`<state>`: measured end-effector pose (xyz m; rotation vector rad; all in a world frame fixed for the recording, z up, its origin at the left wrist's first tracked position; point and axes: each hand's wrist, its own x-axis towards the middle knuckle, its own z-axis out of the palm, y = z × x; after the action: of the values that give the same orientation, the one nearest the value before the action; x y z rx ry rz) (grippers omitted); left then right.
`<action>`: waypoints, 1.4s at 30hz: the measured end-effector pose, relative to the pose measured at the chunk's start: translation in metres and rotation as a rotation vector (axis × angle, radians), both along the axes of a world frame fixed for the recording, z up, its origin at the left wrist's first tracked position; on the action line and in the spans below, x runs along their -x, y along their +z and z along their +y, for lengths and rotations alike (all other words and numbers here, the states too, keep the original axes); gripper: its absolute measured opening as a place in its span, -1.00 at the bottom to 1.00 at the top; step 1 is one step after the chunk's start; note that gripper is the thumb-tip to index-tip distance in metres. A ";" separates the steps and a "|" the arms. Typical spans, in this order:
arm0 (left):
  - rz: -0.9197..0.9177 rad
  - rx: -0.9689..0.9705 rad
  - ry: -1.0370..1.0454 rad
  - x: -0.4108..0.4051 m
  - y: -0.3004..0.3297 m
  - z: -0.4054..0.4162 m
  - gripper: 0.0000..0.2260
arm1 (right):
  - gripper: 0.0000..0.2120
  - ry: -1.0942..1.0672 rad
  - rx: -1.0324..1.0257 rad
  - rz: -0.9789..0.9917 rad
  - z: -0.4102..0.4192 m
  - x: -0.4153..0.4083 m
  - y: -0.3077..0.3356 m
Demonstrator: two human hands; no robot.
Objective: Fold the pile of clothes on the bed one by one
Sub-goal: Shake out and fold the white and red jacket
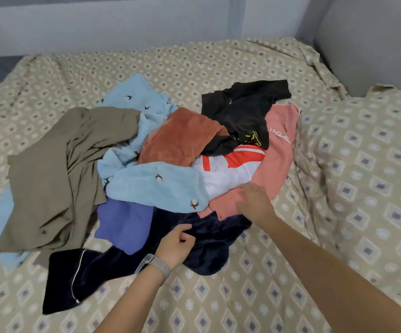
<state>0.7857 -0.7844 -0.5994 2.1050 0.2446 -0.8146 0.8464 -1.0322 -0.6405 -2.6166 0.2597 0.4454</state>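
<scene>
The bed (338,236) fills nearly all I see, covered by a beige sheet with a grey diamond pattern, with a grey padded headboard (374,44) at its far right corner and a pale wall (122,25) behind. The pile of clothes (170,145) sits unfolded in the middle of the bed. Its biggest piece is an olive-brown garment (57,174) sprawled on the left, lying over a light blue fleece piece (156,186) with small dark motifs that winds through the heap. A navy garment (93,280) with thin white piping spreads along the near edge, partly under a blue-violet piece (125,224). On the right a salmon-pink garment (281,145) with white lettering lies under a black garment (242,109) with yellow marks, a white and orange-red top (230,171) and a rust-orange piece (180,138) at the centre. My right hand (254,203) reaches in flat, fingers straight and resting on the near edge of the salmon-pink garment just beside the light blue fleece. My left hand (175,243), with a grey watch strap (153,265) on the wrist, lies on the navy garment with fingers curled; motion blur keeps me from telling whether it pinches the cloth.
</scene>
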 end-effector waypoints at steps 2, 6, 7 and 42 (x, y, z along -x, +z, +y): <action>-0.005 0.003 0.017 0.003 -0.022 -0.004 -0.64 | -0.44 -0.032 0.066 -0.097 0.008 -0.024 -0.017; -0.074 0.028 0.007 0.000 -0.050 -0.009 -0.66 | -0.36 0.049 0.257 -0.004 0.023 -0.056 -0.052; -0.092 0.041 0.012 0.000 -0.055 -0.010 -0.67 | -0.45 0.070 0.271 0.009 0.024 -0.059 -0.059; -0.520 0.030 0.062 0.172 0.087 -0.059 0.23 | -0.77 0.003 -0.892 -0.958 0.049 0.222 0.290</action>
<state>0.6138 -0.8435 -0.5128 2.1864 0.0169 -0.2138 0.6247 -0.9834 -0.3502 -1.6789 -0.2257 -0.5894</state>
